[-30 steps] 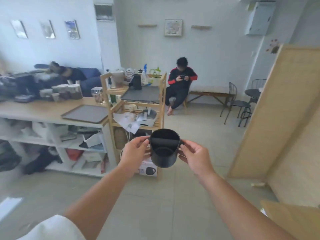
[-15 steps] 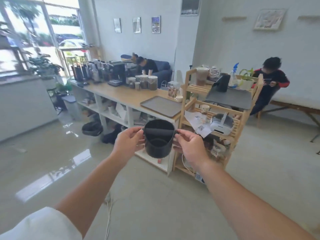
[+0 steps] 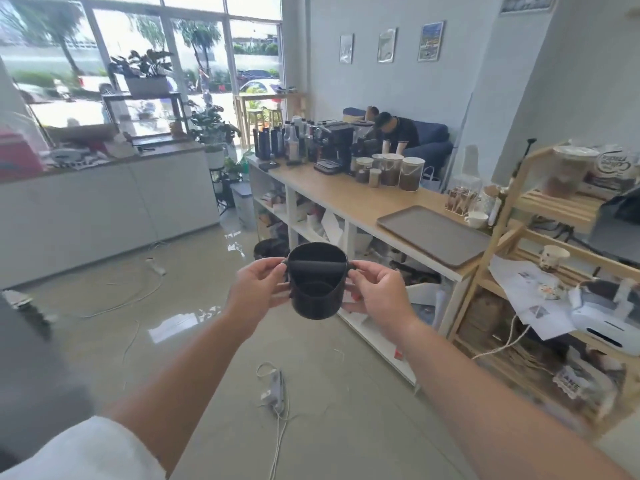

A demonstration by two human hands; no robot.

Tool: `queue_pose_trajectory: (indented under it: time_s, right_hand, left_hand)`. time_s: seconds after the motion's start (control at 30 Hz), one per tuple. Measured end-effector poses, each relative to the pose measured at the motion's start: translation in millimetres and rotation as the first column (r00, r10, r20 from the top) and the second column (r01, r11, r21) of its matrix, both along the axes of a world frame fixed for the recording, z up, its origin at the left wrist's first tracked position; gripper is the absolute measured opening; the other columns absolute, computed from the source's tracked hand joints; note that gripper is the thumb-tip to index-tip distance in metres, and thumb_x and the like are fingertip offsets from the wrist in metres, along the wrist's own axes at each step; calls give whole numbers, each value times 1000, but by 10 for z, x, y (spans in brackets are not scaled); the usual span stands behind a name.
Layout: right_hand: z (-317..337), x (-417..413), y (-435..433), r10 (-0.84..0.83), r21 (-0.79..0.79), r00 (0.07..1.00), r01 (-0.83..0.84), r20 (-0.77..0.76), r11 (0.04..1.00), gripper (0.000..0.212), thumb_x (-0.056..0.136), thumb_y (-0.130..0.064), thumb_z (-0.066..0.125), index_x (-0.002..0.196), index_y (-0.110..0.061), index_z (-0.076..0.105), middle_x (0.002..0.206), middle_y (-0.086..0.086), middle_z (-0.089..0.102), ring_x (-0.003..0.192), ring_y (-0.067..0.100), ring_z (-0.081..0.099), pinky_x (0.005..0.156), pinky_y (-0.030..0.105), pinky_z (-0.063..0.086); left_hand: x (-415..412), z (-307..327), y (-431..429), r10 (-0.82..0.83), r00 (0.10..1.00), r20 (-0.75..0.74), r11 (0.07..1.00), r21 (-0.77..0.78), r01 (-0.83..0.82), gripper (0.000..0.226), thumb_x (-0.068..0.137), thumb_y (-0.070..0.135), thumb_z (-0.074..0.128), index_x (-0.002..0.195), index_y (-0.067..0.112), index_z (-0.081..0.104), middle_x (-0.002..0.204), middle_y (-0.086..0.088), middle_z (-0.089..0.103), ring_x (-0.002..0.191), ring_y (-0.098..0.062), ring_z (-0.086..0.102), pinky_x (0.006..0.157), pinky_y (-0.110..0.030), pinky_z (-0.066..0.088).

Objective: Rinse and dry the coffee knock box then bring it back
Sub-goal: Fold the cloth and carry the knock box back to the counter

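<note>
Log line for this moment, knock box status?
knock box: upright, carried mid-air | left hand: gripping side | right hand: gripping side | wooden counter: ahead right

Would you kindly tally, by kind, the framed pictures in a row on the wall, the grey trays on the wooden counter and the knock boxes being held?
Framed pictures: 3
Grey tray: 1
Knock box: 1
Total: 5

One head-worn wide-angle view — no second camera

It looks forward and slightly down from the wearer's head, both forearms reaching in from the bottom edge; the wooden counter [image 3: 349, 199] runs up the right half, windows [image 3: 138, 57] fill the upper left — near hands, far room.
</note>
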State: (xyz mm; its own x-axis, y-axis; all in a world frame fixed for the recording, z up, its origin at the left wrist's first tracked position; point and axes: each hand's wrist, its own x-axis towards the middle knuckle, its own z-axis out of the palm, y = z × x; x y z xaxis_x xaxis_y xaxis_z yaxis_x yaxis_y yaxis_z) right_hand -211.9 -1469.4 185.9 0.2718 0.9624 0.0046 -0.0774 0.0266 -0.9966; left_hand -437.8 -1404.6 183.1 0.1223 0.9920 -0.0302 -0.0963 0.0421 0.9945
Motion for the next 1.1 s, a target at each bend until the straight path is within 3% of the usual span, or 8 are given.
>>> queue_pose_trajectory:
  time_s: [0.13, 0.33, 0.43, 0.57, 0.67, 0.8, 0.93, 1.1]
  right_hand:
    - [-89, 65, 859, 37, -23, 999, -38, -17, 999, 19, 104, -4, 63, 118, -10, 75, 101, 6, 83, 96, 26, 81, 70, 49, 68]
    - [-58, 105, 1974, 97, -47, 995, -97, -7, 994, 22, 105, -5, 61, 124, -6, 72, 114, 15, 80, 104, 31, 78, 76, 54, 67]
    - [-44, 56, 2485, 122, -34, 993, -122, -8, 992, 21, 106, -4, 60, 121, -8, 74, 111, 14, 81, 102, 30, 80, 80, 51, 67]
    - [-47, -84, 3084, 149, -19, 989, -148, 10, 989, 22, 106, -5, 60, 111, -19, 76, 103, 3, 84, 97, 25, 81, 78, 37, 67]
    - [-69, -227, 3611, 148, -25, 989, -148, 23, 989, 21, 106, -6, 61, 115, -16, 76, 104, 5, 84, 97, 26, 81, 80, 39, 67]
    - [-87, -517, 4349, 134, -17, 991, -134, 28, 991, 21, 106, -6, 61, 120, -12, 76, 104, 3, 84, 98, 21, 80, 74, 29, 66]
    - [-44, -735, 5043, 93, -24, 996, -93, 12, 995, 23, 106, -5, 60, 124, -7, 74, 110, 11, 82, 104, 29, 79, 87, 46, 66]
    - [46, -776, 5915, 32, -4, 999, -32, -3, 999, 21, 106, -6, 61, 119, -9, 77, 108, 10, 83, 101, 28, 80, 88, 48, 66]
  left_hand:
    - [42, -29, 686, 62, 998, 20, 997, -44, -61, 17, 104, 9, 61, 118, 10, 72, 112, -11, 79, 88, -31, 80, 68, -32, 65]
    - [101, 15, 1611, 130, 991, 38, 990, -67, -127, 21, 105, 9, 60, 123, 5, 69, 119, -15, 76, 92, -33, 79, 68, -29, 64]
    - [54, 55, 2037, 158, 987, 41, 985, -73, -155, 21, 105, 10, 60, 123, 5, 69, 121, -16, 74, 97, -36, 78, 70, -30, 65]
    - [-92, 73, 2612, 173, 984, 33, 984, -52, -171, 18, 105, 10, 60, 120, 7, 71, 116, -15, 76, 88, -28, 79, 67, -28, 64]
    - [-251, 29, 3119, 179, 983, 36, 983, -48, -177, 18, 104, 10, 61, 118, 9, 72, 114, -13, 78, 90, -31, 80, 67, -29, 64]
    - [-515, -40, 3914, 188, 980, 69, 981, -57, -184, 17, 104, 10, 62, 116, 9, 73, 111, -11, 79, 93, -34, 79, 68, -30, 64]
    - [-678, -2, 4711, 171, 983, 67, 984, -71, -166, 14, 104, 10, 62, 112, 12, 73, 108, -10, 79, 92, -34, 79, 70, -32, 65]
    - [-708, 127, 5669, 115, 992, 51, 992, -57, -112, 15, 104, 10, 62, 105, 16, 76, 99, -4, 82, 83, -28, 81, 65, -30, 64]
